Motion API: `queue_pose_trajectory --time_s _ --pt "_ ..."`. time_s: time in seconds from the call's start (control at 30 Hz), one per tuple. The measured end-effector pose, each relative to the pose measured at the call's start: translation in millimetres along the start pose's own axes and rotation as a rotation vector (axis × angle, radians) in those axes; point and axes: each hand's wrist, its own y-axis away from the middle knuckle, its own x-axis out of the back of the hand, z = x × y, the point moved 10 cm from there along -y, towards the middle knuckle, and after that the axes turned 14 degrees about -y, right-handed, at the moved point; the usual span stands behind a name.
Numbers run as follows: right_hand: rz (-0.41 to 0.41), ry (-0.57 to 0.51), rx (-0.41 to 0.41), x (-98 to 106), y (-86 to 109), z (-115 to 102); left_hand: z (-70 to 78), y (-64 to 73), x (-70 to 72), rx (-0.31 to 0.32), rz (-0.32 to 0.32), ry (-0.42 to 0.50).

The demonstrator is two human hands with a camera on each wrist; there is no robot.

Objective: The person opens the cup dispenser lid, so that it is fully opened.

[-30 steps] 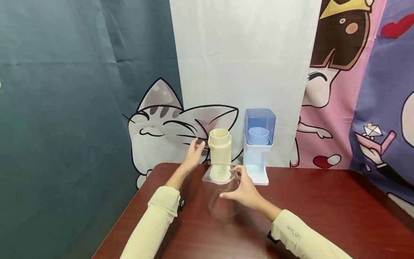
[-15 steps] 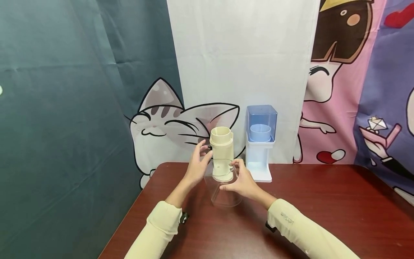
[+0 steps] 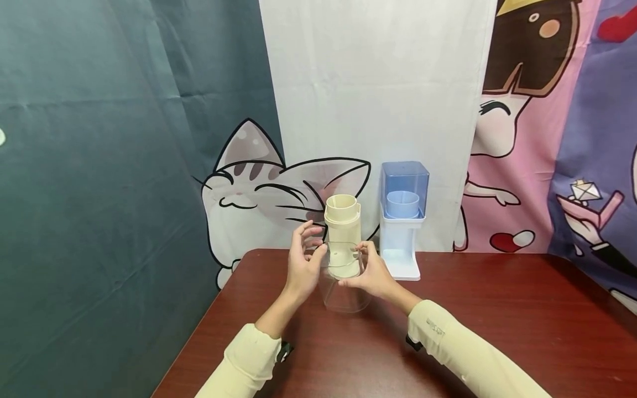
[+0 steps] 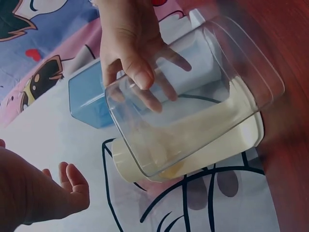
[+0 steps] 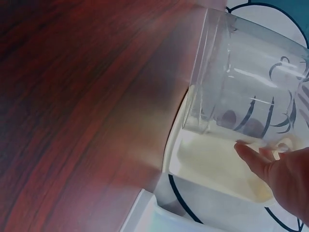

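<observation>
My right hand (image 3: 373, 275) holds a clear plastic box-shaped container (image 3: 346, 298) by its side, thumb towards me and fingers at the far edge. My left hand (image 3: 302, 271) is raised at the container's left, fingers loosely bent and thumb overlapping its edge. The left wrist view shows this left hand (image 4: 46, 193) apart from the container (image 4: 193, 133), holding nothing. Just behind the container stands a cream dispenser base (image 3: 342, 226) with a round cup-like top, its lower part seen through the clear plastic. In the right wrist view, the container covers part of the cream base (image 5: 217, 162).
A similar dispenser (image 3: 400, 235), white below with a transparent blue box on top (image 3: 405, 179), stands to the right of the cream base. Both are near the back edge of the reddish-brown table (image 3: 497, 315). Printed cloth (image 3: 373, 83) hangs behind.
My left hand has come right and down towards the container, its fingers bending more. My right hand keeps hold of the container, which has risen slightly in view.
</observation>
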Motion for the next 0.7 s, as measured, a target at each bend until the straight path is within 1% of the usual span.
queue_pose_trajectory --time_s 0.1,0.17,0.33,0.4,0.5,0.57,0.7 --pt "0.005 -0.021 -0.019 -1.5 -0.8 1.6 -2.4 2.3 0.3 0.013 -0.014 0.017" --pt "0.002 -0.023 -0.024 -3.6 -0.6 -1.5 -4.4 3.7 -0.2 0.022 -0.024 0.028" --pt "-0.044 -0.047 -0.032 -8.6 3.6 -23.4 -7.5 8.8 -4.4 0.042 -0.051 0.038" --pt "-0.060 -0.062 -0.043 -8.6 5.1 -28.6 -7.9 11.3 -6.3 0.051 -0.057 0.051" --pt "-0.071 -0.081 -0.061 -6.7 5.6 -27.6 -8.0 14.4 -10.1 0.061 -0.069 0.073" --pt "-0.074 -0.103 -0.070 -5.1 5.1 -25.5 -7.7 16.8 -13.8 0.067 -0.089 0.079" --pt "-0.085 -0.119 -0.077 -3.8 4.2 -22.3 -7.9 22.5 -21.8 0.078 -0.139 0.051"
